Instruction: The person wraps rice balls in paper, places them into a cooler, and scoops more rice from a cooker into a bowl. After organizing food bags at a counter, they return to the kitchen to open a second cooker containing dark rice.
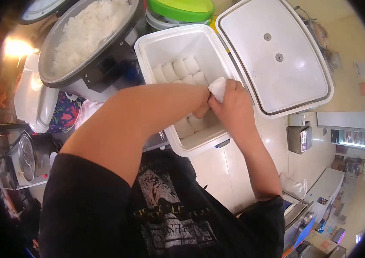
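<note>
Over the open white cooler box point(178, 36), my right hand point(235, 101) is closed around a small white rice pack point(218, 89), whose rounded top shows above the thumb. My left hand point(203, 106) meets it from the other side, fingers curled in at the pack's lower end; the wrist hides part of them. Below both hands, several similar white packs point(180, 68) lie in rows inside the box. My left forearm covers the middle of these rows.
A large rice cooker point(47, 71) full of white rice point(88, 32) stands at the upper left. The cooler's lid point(277, 71) is swung open to the right. Behind are a green lid point(182, 8) and a tub. A small scale point(300, 138) stands farther right.
</note>
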